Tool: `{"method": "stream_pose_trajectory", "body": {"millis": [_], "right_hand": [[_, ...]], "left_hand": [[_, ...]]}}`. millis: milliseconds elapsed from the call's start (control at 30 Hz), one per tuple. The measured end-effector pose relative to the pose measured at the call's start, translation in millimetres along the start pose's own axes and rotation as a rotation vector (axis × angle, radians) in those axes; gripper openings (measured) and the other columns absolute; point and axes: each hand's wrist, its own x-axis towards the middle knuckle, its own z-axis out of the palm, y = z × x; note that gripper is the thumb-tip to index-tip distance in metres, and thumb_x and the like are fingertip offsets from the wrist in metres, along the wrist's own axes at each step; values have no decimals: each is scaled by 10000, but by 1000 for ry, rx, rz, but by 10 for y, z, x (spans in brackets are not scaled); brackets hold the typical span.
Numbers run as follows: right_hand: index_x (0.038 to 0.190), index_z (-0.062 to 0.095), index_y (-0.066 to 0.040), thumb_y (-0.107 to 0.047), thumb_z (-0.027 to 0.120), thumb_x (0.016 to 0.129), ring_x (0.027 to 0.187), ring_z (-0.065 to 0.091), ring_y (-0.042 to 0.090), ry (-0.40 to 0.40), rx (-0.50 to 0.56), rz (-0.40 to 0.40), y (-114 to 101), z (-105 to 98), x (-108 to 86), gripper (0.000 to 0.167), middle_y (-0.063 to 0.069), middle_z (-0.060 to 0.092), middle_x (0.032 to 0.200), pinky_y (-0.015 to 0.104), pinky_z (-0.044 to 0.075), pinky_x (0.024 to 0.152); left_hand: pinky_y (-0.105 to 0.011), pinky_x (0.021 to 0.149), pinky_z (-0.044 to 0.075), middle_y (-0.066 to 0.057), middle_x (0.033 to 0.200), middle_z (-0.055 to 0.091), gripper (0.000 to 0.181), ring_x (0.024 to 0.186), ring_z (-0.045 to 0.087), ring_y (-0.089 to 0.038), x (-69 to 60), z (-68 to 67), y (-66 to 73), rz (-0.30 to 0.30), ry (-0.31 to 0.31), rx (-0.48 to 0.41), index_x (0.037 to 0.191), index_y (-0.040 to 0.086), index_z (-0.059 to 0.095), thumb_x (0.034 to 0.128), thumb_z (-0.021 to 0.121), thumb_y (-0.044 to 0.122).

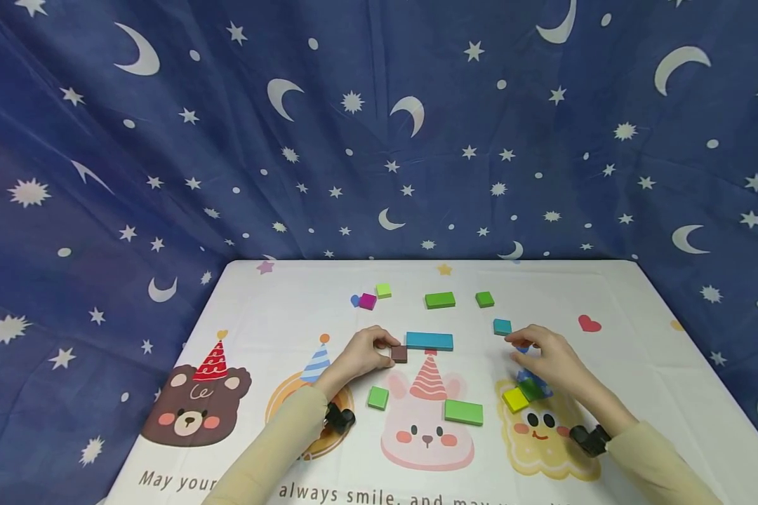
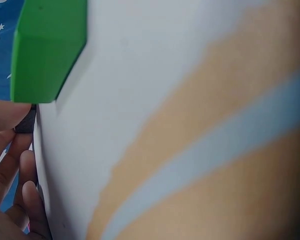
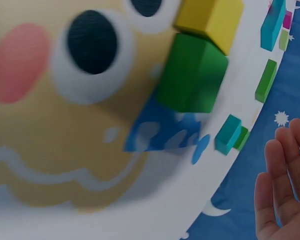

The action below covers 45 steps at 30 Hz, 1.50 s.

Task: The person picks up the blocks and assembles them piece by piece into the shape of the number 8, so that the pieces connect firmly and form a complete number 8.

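Note:
My left hand (image 1: 368, 351) pinches a small dark brown block (image 1: 399, 354) between thumb and fingers, at the left end of a long blue block (image 1: 429, 341). The left wrist view shows the thumb and fingertips around this dark block (image 2: 25, 123), partly hidden. My right hand (image 1: 548, 356) hovers with loosely bent fingers and nothing in them, just right of a small blue block (image 1: 502, 327). Below that hand, a yellow block (image 1: 515, 400) and a dark green block (image 1: 531, 388) lie side by side, touching.
Towards the back are a magenta block (image 1: 368, 301), a lime block (image 1: 383, 290), a long green block (image 1: 440, 300) and a small green block (image 1: 485, 299). Nearer are a light green block (image 1: 377, 398) and a longer one (image 1: 463, 412). A starry blue curtain (image 1: 379, 140) hangs behind the table.

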Motion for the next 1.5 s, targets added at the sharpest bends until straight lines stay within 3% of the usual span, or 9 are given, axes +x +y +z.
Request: {"method": "stream_pose_trajectory", "body": {"millis": [500, 800, 1200, 1500], "right_hand": [[1111, 680, -79, -88, 723, 809, 925, 574, 200, -53, -5, 79, 181, -20, -306, 305, 57, 673, 1032, 456, 528, 849], [1147, 664, -110, -137, 739, 820, 968, 583, 195, -147, 51, 125, 268, 39, -387, 337, 34, 650, 1074, 428, 539, 872], [1178, 646, -179, -178, 769, 789, 985, 589, 145, -194, 45, 120, 390, 95, -428, 408, -11, 638, 1136, 316, 537, 874], [1165, 652, -166, -105, 754, 790, 1005, 597, 178, -207, 63, 88, 411, 117, -434, 393, 11, 638, 1140, 388, 526, 912]], "left_hand": [[-262, 771, 431, -30, 945, 649, 322, 842, 517, -152, 11, 12, -21, -2, 2, -5, 983, 126, 733, 683, 799, 30], [-254, 767, 430, -38, 941, 642, 329, 847, 520, -159, 12, 7, -17, -3, -3, -12, 993, 114, 735, 684, 802, 25], [-262, 777, 430, -41, 943, 645, 329, 854, 521, -159, 2, -4, -24, 2, -11, -6, 993, 125, 737, 683, 802, 37], [-246, 771, 427, -33, 944, 642, 324, 850, 519, -162, 1, -1, -28, 2, -10, -11, 994, 123, 735, 688, 799, 36]]}}
